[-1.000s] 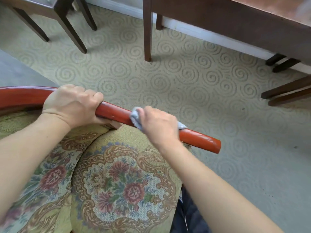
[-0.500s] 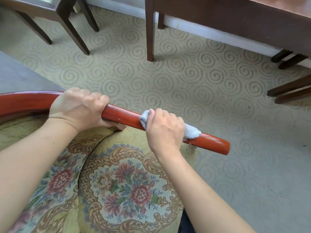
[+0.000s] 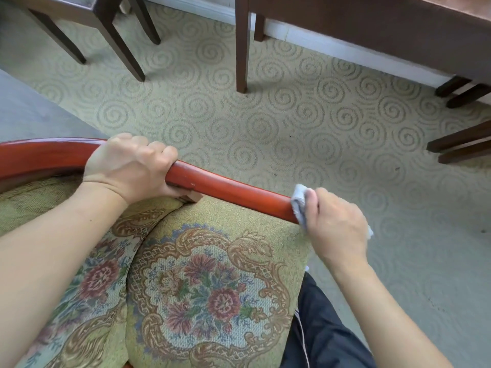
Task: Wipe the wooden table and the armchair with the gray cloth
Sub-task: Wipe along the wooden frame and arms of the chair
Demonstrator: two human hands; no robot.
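We look down over an armchair (image 3: 202, 282) with a floral tapestry seat and back, edged by a glossy red wooden armrest (image 3: 228, 191) that curves in from the left and runs down to the right. Our left hand (image 3: 130, 168) grips this rail from above, fingers curled over its far side and the thumb tucked under the near side, just beside the small wooden joint where the rail meets the upholstery. Our right hand (image 3: 336, 224) is at the right end of the rail, fingers wrapped around the gray cloth (image 3: 299, 201), which is bunched over the tip of the armrest so that the wood's end is hidden under cloth and hand. One fold of the cloth shows on the left of the fingers, pressed against the red wood, and a small corner peeks out at the right side of the hand. Both forearms reach in from the near edge.

The wooden table (image 3: 385, 27) stands at the far right, its dark apron and one straight leg (image 3: 242, 46) coming down onto the carpet (image 3: 305, 123), a pale green weave with spiral patterns. Dark chair legs (image 3: 117, 38) stand at the far left, and more dark wooden pieces (image 3: 462, 142) show at the right edge. A dark trouser leg (image 3: 326, 338) is visible near the bottom, right of the seat cushion.
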